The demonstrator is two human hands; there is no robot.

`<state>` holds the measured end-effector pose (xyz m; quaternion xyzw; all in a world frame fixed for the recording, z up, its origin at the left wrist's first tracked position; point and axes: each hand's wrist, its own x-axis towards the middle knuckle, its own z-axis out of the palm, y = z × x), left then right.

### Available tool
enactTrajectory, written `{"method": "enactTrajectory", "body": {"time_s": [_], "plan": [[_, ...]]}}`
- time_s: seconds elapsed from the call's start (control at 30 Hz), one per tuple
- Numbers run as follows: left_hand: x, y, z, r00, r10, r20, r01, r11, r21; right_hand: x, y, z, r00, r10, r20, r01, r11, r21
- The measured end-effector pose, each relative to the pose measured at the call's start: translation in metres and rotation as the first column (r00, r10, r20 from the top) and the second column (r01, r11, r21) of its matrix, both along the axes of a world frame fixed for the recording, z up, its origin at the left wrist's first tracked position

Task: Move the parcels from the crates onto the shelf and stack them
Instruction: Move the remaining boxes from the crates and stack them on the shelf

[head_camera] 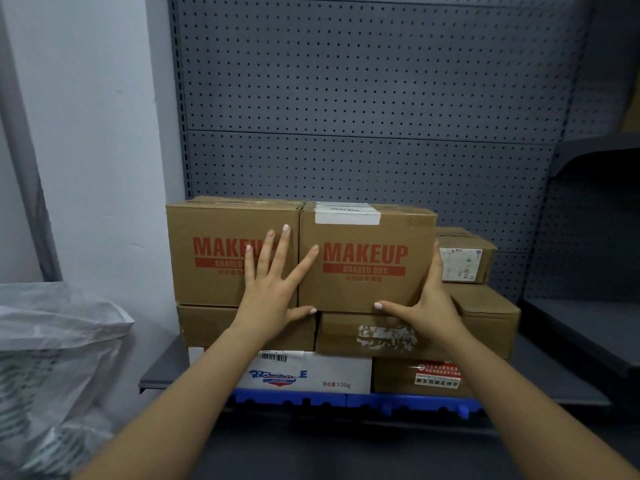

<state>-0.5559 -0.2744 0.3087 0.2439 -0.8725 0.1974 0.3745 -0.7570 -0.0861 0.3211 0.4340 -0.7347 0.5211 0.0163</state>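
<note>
Two brown cardboard parcels printed MAKEUP sit side by side on top of the stack on the grey shelf (162, 375). The right MAKEUP parcel (367, 237) is framed by both hands. My left hand (273, 289) lies flat with fingers spread across the seam between it and the left MAKEUP parcel (214, 271), thumb under the right parcel's bottom edge. My right hand (429, 303) cups that parcel's lower right corner, with the thumb along its bottom edge and the fingers up its right side. Flatter brown parcels (485, 317) lie beneath.
A white printed carton (332, 372) and a brown carton with a red label (436, 375) form the bottom layer. A small labelled parcel (464, 261) sits at the right rear. Blue crate rim (311, 400) runs below. A white woven sack (52, 358) stands at the left. Pegboard (363, 98) backs the shelf.
</note>
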Motion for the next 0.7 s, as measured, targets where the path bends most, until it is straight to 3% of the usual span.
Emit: {"method": "enactTrajectory", "body": {"time_s": [0.33,0.53,0.7], "plan": [[0.012,0.029,-0.004,0.998,-0.059,-0.010,0.059,0.998,0.016,0.015,0.033,-0.005,1.000,-0.004,-0.005,0.004,0.999,0.052],[0.032,0.060,-0.019,0.997,-0.083,0.006,0.083,0.997,-0.003,0.040,0.060,-0.020,0.977,-0.069,-0.200,0.092,0.990,0.107],[0.056,0.079,-0.043,0.996,-0.089,0.007,0.089,0.996,0.002,0.074,0.072,-0.035,0.949,-0.005,-0.316,0.069,0.979,0.194]]}}
